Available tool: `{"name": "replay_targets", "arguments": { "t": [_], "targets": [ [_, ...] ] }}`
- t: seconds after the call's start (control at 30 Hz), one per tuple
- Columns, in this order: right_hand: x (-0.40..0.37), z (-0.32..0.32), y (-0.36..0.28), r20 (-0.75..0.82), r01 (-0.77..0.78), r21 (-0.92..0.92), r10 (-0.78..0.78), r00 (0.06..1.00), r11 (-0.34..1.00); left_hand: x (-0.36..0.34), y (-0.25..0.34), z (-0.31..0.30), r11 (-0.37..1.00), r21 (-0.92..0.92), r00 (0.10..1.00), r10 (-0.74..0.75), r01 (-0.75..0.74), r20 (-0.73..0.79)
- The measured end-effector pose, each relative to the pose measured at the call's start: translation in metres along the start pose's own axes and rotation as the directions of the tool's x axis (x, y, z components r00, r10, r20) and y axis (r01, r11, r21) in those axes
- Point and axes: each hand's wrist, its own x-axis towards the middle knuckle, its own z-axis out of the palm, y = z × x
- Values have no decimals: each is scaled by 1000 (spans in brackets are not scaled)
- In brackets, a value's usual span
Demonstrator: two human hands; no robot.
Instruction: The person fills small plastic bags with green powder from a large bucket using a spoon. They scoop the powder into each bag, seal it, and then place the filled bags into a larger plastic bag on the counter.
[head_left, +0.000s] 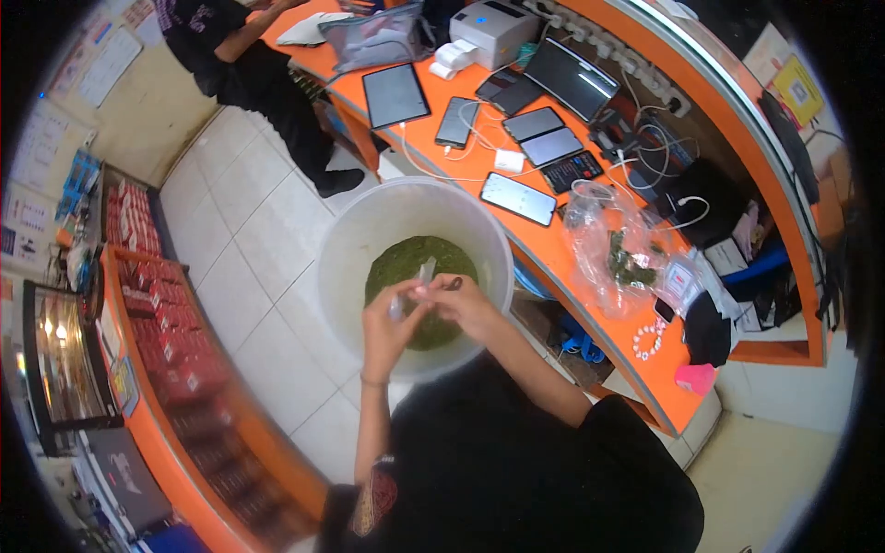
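The left hand (pixel 392 323) and right hand (pixel 466 300) meet with fingers pinched narrow on a small clear tube (pixel 425 273). Its long axis runs 7 to 1 o'clock, and the left hand is at the lower end. Just beyond, a white bucket (pixel 350 230) holds green ground matter (pixel 406 263). At 2 o'clock an orange worktop (pixel 636 369) carries phones (pixel 518 198). At 11 o'clock a person (pixel 249 64) stands on the tiled floor (pixel 249 249).

The left hand (pixel 392 324) and right hand (pixel 468 302) pinch 1 clear tube (pixel 425 273) above green stuff (pixel 406 263) in a white bucket (pixel 343 241), beside the orange desk's (pixel 553 263) edge.
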Motion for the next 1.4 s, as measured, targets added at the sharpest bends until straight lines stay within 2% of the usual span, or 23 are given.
{"name": "replay_targets", "arguments": {
  "t": [0.03,0.07,0.13,0.17,0.23,0.37,0.4,0.43,0.47,0.53,0.57,0.63,0.67,0.73,0.77,0.83,0.97,1.03,1.07,1.13,1.17,1.23,1.4],
  "targets": [
    [-1,2,-1,18,-36,44,35,999,998,2,2,3,997,-15,995,74,-75,-71],
    [0,3,-1,32,-45,41,44,999,998,0,-2,3,998,-8,994,67,-68,-85],
    [3,5,-2,79,-1,34,-1,997,999,0,-7,2,962,-270,998,-41,27,-45],
    [4,4,-3,87,-5,32,2,996,999,-1,-9,-2,963,-268,998,-43,27,-53],
    [4,2,-5,150,7,-57,2,989,998,-4,-1,-14,855,-274,897,-409,441,168],
    [2,6,-9,135,53,-220,-23,991,974,-4,-13,-10,862,-254,899,-418,438,131],
    [3,9,-7,147,156,-336,-112,983,929,-4,-18,-5,963,-142,973,-229,227,3],
    [3,11,-5,170,254,-445,-198,965,859,-5,-21,-1,1000,0,995,-13,14,-99],
    [6,12,1,175,254,-446,-195,965,858,-5,-25,2,1000,0,994,-15,16,-104],
    [8,23,6,187,478,-700,-510,840,531,-5,-26,5,957,262,960,185,-127,-212],
    [0,26,9,145,438,-767,-538,831,469,-6,-26,3,957,262,959,183,-123,-216],
    [2,30,21,139,417,-808,-552,822,417,-3,-24,-4,922,380,955,45,74,-295],
    [4,29,28,126,388,-846,-568,813,367,-4,-21,-4,922,380,954,45,75,-296],
    [10,30,20,139,431,-814,-590,795,389,-7,-13,0,974,207,943,-19,92,-332],
    [13,30,16,127,439,-805,-606,786,400,-6,-16,4,974,208,943,-21,94,-332],
    [20,31,12,169,513,-749,-627,760,419,-5,-18,13,995,-42,916,-105,96,-388],
    [17,29,-5,230,498,-761,-544,807,416,2,-10,-1,985,44,908,-135,165,-397],
    [22,22,-7,130,442,-733,-531,837,517,2,-18,-11,955,283,918,185,-84,-352],
    [24,21,-3,135,442,-733,-526,840,518,1,-19,-10,956,284,916,180,-77,-357],
    [27,19,1,131,471,-665,-530,838,580,1,-15,-7,954,133,956,281,-269,-83],
    [28,16,1,135,471,-665,-527,839,579,-1,-12,-8,970,54,970,238,-236,-38],
    [29,12,-2,86,321,-568,-333,939,758,-2,-6,-11,975,69,977,212,-209,-31],
    [16,25,-18,102,180,-369,-153,983,912,-8,-23,-12,971,143,978,201,-192,-49]
  ]
}}
